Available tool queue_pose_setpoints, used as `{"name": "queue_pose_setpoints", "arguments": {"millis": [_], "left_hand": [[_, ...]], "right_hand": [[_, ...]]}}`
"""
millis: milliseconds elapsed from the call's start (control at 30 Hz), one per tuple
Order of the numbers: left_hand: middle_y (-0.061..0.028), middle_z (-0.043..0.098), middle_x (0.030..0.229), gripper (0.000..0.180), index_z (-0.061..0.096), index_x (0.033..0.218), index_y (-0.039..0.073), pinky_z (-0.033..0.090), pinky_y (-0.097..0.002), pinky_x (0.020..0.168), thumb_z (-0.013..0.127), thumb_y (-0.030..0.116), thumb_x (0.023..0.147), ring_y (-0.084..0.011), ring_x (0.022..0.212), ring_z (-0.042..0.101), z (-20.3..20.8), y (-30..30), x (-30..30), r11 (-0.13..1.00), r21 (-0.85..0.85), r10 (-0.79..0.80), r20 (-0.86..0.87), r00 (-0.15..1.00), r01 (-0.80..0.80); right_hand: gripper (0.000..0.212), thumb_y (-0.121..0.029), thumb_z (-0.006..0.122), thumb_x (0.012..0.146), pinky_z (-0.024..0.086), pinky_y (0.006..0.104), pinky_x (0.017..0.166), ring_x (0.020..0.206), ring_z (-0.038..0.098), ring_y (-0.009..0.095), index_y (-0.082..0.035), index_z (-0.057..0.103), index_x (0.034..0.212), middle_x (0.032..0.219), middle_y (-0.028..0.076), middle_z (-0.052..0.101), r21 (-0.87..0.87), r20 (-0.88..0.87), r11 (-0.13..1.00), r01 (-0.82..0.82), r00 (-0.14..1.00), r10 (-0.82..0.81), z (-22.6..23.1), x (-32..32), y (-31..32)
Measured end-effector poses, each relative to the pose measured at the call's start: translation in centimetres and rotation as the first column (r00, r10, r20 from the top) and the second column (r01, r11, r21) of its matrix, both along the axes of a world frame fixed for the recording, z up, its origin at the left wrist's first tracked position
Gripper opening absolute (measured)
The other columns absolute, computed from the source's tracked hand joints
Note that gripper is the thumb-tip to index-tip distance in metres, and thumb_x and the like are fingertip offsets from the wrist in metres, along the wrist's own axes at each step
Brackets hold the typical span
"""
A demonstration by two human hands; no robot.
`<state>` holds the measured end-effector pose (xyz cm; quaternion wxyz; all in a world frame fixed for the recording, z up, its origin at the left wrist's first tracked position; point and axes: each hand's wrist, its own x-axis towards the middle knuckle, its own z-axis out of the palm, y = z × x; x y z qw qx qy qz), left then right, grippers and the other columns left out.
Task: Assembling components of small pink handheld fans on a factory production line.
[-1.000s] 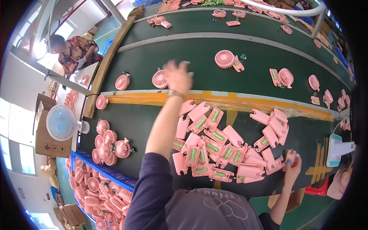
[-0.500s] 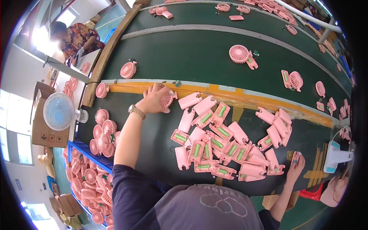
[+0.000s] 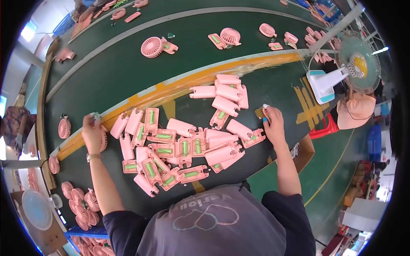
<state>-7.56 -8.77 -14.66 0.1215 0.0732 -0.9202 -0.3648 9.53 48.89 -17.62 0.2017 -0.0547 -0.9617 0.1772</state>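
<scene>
My left hand [image 3: 91,135] is at the left, by the tape-covered rail. Its fingers are bent together at a small greenish part [image 3: 95,116]. A pink round fan head [image 3: 103,139] sits partly hidden behind this hand. My right hand [image 3: 275,126] is over the right side of the dark table, with fingers pinched. A small whitish bit shows at its fingertips, and a patch of blue is on a finger; what it holds is too small to name. Between my hands lies a loose heap of pink handle shells [image 3: 181,127], several with green cells inside.
Beyond the taped rail [image 3: 160,87], a green conveyor [image 3: 106,72] carries pink fan parts. More fan heads [image 3: 80,205] lie at the left, above a blue crate [image 3: 87,231]. A white desk fan [image 3: 328,83] stands at the right; a red stool [image 3: 324,128] is beyond the table's edge.
My view has swung to the right. My left hand has shifted from over the fan head to the greenish part on the rail. My right hand has moved forward from the table's near edge.
</scene>
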Motion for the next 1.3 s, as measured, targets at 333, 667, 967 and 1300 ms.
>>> {"name": "queue_pose_setpoints", "arguments": {"millis": [333, 667, 967, 1300], "left_hand": [[-0.0154, 0.057, 0.112, 0.03, 0.046, 0.121, 0.001, 0.051, -0.0334, 0.088, 0.054, 0.004, 0.092, -0.0199, 0.095, 0.059, 6.3, 1.2, 2.5, 0.642, 0.735, 0.171, -0.414, 0.894, 0.218], [-0.0139, 0.057, 0.116, 0.042, 0.048, 0.126, -0.001, 0.049, -0.0307, 0.087, 0.061, 0.001, 0.086, -0.018, 0.102, 0.059, 13.3, 9.6, 7.6, 0.5, 0.798, -0.046, -0.366, 0.93, 0.338], [-0.0095, 0.056, 0.12, 0.045, 0.044, 0.13, -0.002, 0.049, -0.0292, 0.081, 0.059, 0.001, 0.087, -0.0199, 0.107, 0.058, 13.3, 12.9, 10.0, 0.64, 0.62, -0.241, -0.398, 0.885, 0.454], [-0.0129, 0.061, 0.104, 0.027, 0.054, 0.117, -0.004, 0.046, -0.0313, 0.081, 0.05, 0.013, 0.096, -0.0193, 0.091, 0.057, 15.0, 15.5, 11.2, 0.873, 0.328, -0.322, -0.168, 0.932, 0.361]], "right_hand": [[0.034, 0.004, 0.059, 0.066, 0.037, 0.0445, 0.097, 0.117, 0.046, 0.033, -0.002, 0.058, 0.099, 0.121, 0.012, 0.05, 0.038, 0.122, 0.985, -0.169, 0.979, 0.163, 0.7, 1.2, 0.0], [0.026, 0.007, 0.058, 0.07, 0.039, 0.0422, 0.094, 0.11, 0.05, 0.033, -0.001, 0.058, 0.096, 0.111, 0.012, 0.055, -0.004, -0.02, 0.998, -0.065, 0.998, 0.065, -1.1, 0.6, -0.5], [0.029, 0.005, 0.061, 0.07, 0.04, 0.0397, 0.095, 0.11, 0.051, 0.034, 0.0, 0.059, 0.098, 0.115, 0.016, 0.055, -0.098, 0.076, 0.985, -0.142, 0.986, 0.149, -0.1, 1.6, 0.0], [0.017, -0.004, 0.053, 0.088, 0.05, 0.0362, 0.079, 0.083, 0.06, 0.024, -0.003, 0.048, 0.104, 0.095, 0.01, 0.058, -0.385, -0.242, 0.916, 0.112, 0.945, -0.218, -2.9, 0.5, 0.3]]}}
